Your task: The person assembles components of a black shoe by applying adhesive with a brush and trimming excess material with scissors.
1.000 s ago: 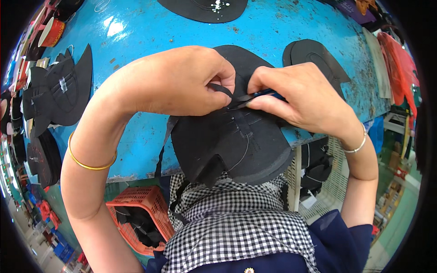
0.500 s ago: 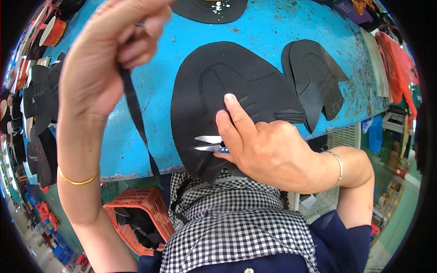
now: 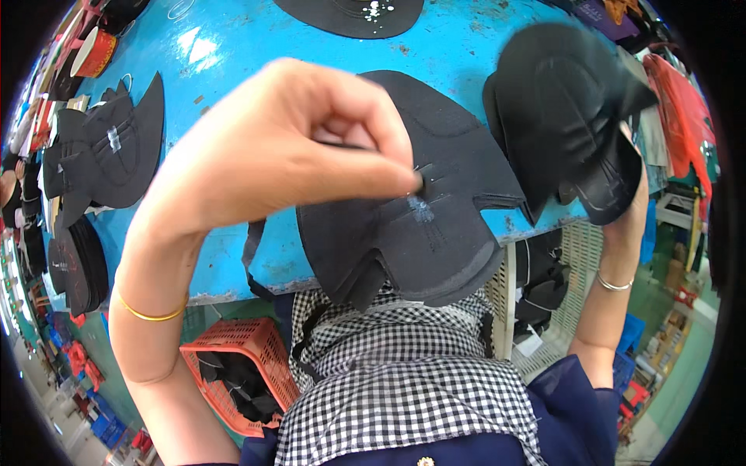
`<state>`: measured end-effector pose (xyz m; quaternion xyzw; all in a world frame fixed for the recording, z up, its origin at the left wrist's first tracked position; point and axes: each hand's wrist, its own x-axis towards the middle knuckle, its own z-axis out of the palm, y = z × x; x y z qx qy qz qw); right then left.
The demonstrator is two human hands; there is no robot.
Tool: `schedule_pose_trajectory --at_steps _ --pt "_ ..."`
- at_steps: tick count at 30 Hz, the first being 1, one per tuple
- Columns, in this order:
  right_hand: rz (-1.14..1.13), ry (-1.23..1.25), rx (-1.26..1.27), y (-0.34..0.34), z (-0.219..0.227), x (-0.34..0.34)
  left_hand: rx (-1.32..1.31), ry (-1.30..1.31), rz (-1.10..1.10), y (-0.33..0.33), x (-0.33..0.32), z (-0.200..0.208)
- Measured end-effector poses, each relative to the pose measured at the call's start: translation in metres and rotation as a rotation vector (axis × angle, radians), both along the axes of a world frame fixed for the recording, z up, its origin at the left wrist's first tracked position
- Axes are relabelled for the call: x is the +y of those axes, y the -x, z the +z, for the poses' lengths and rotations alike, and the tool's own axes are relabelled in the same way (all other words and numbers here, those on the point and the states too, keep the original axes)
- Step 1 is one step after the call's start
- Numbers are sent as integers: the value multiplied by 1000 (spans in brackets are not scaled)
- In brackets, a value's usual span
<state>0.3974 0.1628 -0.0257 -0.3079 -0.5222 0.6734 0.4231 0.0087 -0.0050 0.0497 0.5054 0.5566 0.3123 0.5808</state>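
Note:
My left hand [image 3: 303,147] is closed, pinching a narrow black strap [image 3: 252,248] over the middle panel. The strap's tip pokes out at the thumb and its other part drops past the table edge. Beneath lies a stack of large curved black panels [image 3: 458,155] with stitched outlines, slits and a whitish patch. At the right, my right hand [image 3: 633,198] grips a similar black panel [image 3: 571,109], lifted and tilted, slightly blurred. Most of its fingers are hidden behind that panel. One more black panel [image 3: 494,105] shows partly beneath the raised one.
More black panels [image 3: 116,147] are piled at the table's left side. A black brimmed piece with white specks [image 3: 365,19] lies at the far edge. Below the blue table [image 3: 225,272] stand an orange basket [image 3: 268,349] with black scraps and a cream crate [image 3: 579,256]. Red plastic [image 3: 676,101] hangs right.
My left hand has come down and right with the strap, over the middle panel. My right hand has left that panel and raised the right-hand one. The snips it held are out of sight.

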Motion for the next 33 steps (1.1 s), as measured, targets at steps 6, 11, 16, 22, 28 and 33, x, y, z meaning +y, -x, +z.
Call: schedule_pose_trajectory --at_steps 6,11,16,22,28,33 --pt "-331 -23 -398 -28 -15 19 333 -170 -332 -14 17 -27" --pt "-41 -161 -465 22 5 -19 453 -114 -385 -20 26 -30" --pt "639 -928 -504 104 16 -39 630 -321 -331 -26 20 -34" --pt "805 -1212 -681 137 21 -48 719 -335 -284 -10 23 -29" --pt "873 -1101 -481 144 13 -38 704 -156 -315 -10 26 -29" --pt "736 -1197 -697 150 19 -51 774 -353 -309 -11 27 -34"
